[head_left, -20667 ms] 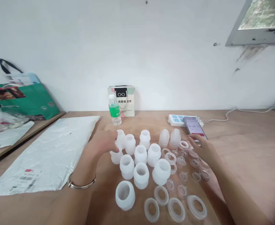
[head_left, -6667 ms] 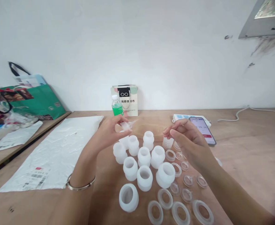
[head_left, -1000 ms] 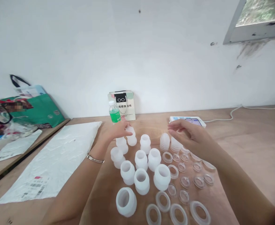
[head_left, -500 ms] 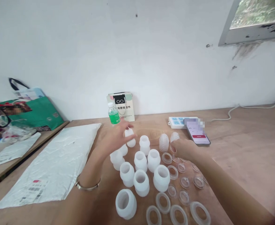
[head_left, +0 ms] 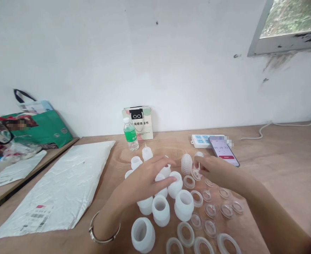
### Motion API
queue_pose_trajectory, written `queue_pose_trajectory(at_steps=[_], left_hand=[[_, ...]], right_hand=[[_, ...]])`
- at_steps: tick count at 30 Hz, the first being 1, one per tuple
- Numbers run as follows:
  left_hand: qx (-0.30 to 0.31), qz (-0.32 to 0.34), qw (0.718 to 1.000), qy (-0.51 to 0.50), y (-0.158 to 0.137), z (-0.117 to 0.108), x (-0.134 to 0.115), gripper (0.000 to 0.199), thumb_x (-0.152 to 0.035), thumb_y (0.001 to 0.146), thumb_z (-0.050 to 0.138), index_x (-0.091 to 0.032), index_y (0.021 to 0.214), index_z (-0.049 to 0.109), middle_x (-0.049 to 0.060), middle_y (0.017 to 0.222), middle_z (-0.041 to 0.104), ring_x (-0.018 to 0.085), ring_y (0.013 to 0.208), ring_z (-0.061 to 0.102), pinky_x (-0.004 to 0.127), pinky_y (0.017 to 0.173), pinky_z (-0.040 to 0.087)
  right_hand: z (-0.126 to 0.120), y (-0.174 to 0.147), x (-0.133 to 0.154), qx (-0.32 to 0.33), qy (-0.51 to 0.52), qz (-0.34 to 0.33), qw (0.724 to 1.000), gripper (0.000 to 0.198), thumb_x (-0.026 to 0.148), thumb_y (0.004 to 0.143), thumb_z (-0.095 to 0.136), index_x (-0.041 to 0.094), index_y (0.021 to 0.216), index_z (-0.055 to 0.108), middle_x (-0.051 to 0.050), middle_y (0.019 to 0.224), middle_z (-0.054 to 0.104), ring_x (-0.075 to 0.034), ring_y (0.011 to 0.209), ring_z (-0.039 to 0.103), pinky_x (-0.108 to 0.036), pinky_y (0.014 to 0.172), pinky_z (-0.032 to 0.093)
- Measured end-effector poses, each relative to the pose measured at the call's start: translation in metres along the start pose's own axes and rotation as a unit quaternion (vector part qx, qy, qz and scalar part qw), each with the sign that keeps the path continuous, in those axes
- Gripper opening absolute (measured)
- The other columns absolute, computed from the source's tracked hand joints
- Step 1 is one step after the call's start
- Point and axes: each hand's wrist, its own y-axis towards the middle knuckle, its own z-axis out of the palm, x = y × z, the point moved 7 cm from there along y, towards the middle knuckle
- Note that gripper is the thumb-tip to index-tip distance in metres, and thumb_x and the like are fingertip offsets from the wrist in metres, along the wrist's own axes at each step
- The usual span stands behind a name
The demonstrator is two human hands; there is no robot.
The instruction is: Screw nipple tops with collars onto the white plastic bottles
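Observation:
My left hand (head_left: 152, 176) reaches over a group of white, waisted hollow cups (head_left: 161, 211), thumb and fingers apart, holding nothing. Its fingers are close to a cup (head_left: 166, 171) that they partly hide. Behind it stands a white cup topped with a pointed tip (head_left: 147, 152). My right hand (head_left: 215, 173) is closed in a pinch on the stem of a clear disc (head_left: 196, 174). Beside that disc stands a stack of ribbed translucent domes (head_left: 186, 164). Clear stemmed discs (head_left: 210, 210) and translucent rings (head_left: 185, 234) lie in front of my right hand.
A water bottle (head_left: 130, 134) and a paper bag (head_left: 144, 123) stand by the wall. A phone (head_left: 225, 151) leans on a power strip (head_left: 200, 141) at the right. At the left lie a white mailer (head_left: 62, 187) and a green bag (head_left: 44, 128).
My left hand has come away from the white piece at the back, which now stands alone, and moved right and nearer over the cups. My right hand now pinches a clear disc.

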Motion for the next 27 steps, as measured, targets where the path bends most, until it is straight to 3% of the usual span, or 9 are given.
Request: queue_pose_trajectory(at_steps=[4, 7, 10, 14, 16, 19, 22, 25, 27], left_hand=[[-0.008, 0.008, 0.997, -0.077, 0.001, 0.007, -0.019, 0.048, -0.04, 0.091, 0.057, -0.033, 0.135, 0.041, 0.0, 0.132, 0.056, 0.02, 0.109, 0.059, 0.031, 0.091, 0.05], [-0.03, 0.011, 0.992, -0.122, 0.004, 0.009, -0.021, 0.032, -0.036, 0.091, 0.057, -0.03, 0.122, 0.053, 0.0, 0.117, 0.064, 0.019, 0.098, 0.062, 0.031, 0.087, 0.051], [-0.05, -0.015, 0.983, -0.174, 0.004, 0.005, -0.009, 0.027, -0.034, 0.089, 0.061, -0.028, 0.115, 0.055, -0.001, 0.102, 0.067, 0.017, 0.086, 0.065, 0.029, 0.078, 0.054], [-0.091, -0.074, 0.973, -0.2, -0.003, -0.008, 0.014, 0.029, -0.039, 0.083, 0.068, -0.026, 0.102, 0.051, 0.001, 0.102, 0.066, 0.017, 0.083, 0.067, 0.032, 0.074, 0.057], [-0.099, -0.079, 0.968, -0.216, -0.005, -0.012, 0.019, 0.029, -0.037, 0.082, 0.07, -0.025, 0.098, 0.048, 0.002, 0.104, 0.066, 0.017, 0.083, 0.068, 0.034, 0.074, 0.058], [-0.093, -0.071, 0.967, -0.226, -0.008, -0.013, 0.019, 0.026, -0.033, 0.083, 0.069, -0.026, 0.097, 0.047, 0.002, 0.106, 0.067, 0.017, 0.085, 0.068, 0.035, 0.076, 0.059], [-0.086, -0.069, 0.969, -0.222, -0.009, -0.013, 0.017, 0.027, -0.032, 0.083, 0.069, -0.027, 0.097, 0.047, 0.003, 0.107, 0.067, 0.017, 0.087, 0.068, 0.034, 0.078, 0.059], [-0.088, -0.066, 0.968, -0.226, -0.012, -0.015, 0.017, 0.028, -0.033, 0.083, 0.07, -0.026, 0.098, 0.047, 0.003, 0.11, 0.066, 0.016, 0.088, 0.068, 0.034, 0.078, 0.059], [-0.094, -0.06, 0.969, -0.22, -0.014, -0.017, 0.016, 0.029, -0.033, 0.083, 0.07, -0.026, 0.1, 0.049, 0.003, 0.115, 0.064, 0.016, 0.089, 0.067, 0.034, 0.08, 0.059]], right_hand=[[-0.026, -0.028, 0.043, -0.017, 0.167, -0.074, 0.983, 0.006, 0.027, 0.09, 0.05, 0.025, 0.086, 0.054, 0.002, 0.081, 0.066, -0.015, 0.076, 0.064, -0.026, 0.064, 0.048], [-0.029, -0.038, 0.063, -0.014, 0.272, -0.101, 0.957, 0.01, 0.034, 0.09, 0.053, 0.025, 0.087, 0.055, 0.002, 0.081, 0.066, -0.014, 0.077, 0.065, -0.024, 0.063, 0.049], [-0.033, -0.031, 0.061, -0.041, 0.317, -0.116, 0.94, 0.016, 0.039, 0.087, 0.059, 0.023, 0.089, 0.057, -0.001, 0.089, 0.067, -0.015, 0.081, 0.065, -0.027, 0.071, 0.051], [-0.009, -0.004, 0.027, -0.005, 0.074, -0.044, 0.996, 0.017, 0.027, 0.089, 0.049, 0.021, 0.076, 0.059, -0.002, 0.073, 0.065, -0.017, 0.068, 0.061, -0.03, 0.062, 0.045], [0.018, 0.008, 0.011, 0.065, -0.039, -0.019, 0.997, 0.016, 0.014, 0.08, 0.052, 0.02, 0.067, 0.059, -0.004, 0.065, 0.063, -0.02, 0.062, 0.06, -0.031, 0.056, 0.042], [0.052, 0.018, 0.002, 0.096, -0.072, -0.021, 0.993, 0.019, 0.005, 0.068, 0.058, 0.018, 0.054, 0.055, -0.007, 0.059, 0.061, -0.025, 0.061, 0.063, -0.034, 0.056, 0.042], [0.072, 0.022, 0.004, 0.086, -0.083, -0.027, 0.992, 0.029, 0.003, 0.067, 0.058, 0.018, 0.045, 0.048, -0.008, 0.054, 0.058, -0.028, 0.061, 0.063, -0.037, 0.057, 0.043], [0.068, 0.02, 0.005, 0.07, -0.078, -0.034, 0.994, 0.033, 0.003, 0.065, 0.061, 0.018, 0.04, 0.046, -0.007, 0.05, 0.054, -0.025, 0.055, 0.061, -0.036, 0.054, 0.042], [0.049, 0.015, 0.005, 0.043, -0.07, -0.029, 0.996, 0.03, 0.005, 0.063, 0.065, 0.018, 0.04, 0.05, -0.004, 0.05, 0.055, -0.02, 0.051, 0.059, -0.033, 0.052, 0.042]])
